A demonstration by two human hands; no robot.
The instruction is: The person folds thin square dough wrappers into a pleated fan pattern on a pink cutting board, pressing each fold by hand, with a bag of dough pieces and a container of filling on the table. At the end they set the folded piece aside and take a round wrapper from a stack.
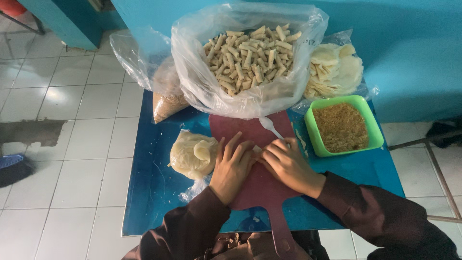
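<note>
My left hand (232, 165) and my right hand (287, 163) lie side by side on a dark red cutting board (262, 190), fingers curled over a small pale roll or wrapper piece (257, 149) that is mostly hidden beneath them. A white plastic spoon (270, 126) rests on the board just beyond my right fingers. A green square tub of brown crumbly filling (342, 126) sits right of my right hand. A pale lump of dough in clear plastic (193, 154) lies left of my left hand.
A big clear bag of finished pale rolls (250, 60) stands at the back of the blue table (149, 192). A bag of round white wrappers (334, 71) is at back right, another bag of brown crumbs (166, 98) at back left. White tiled floor surrounds the table.
</note>
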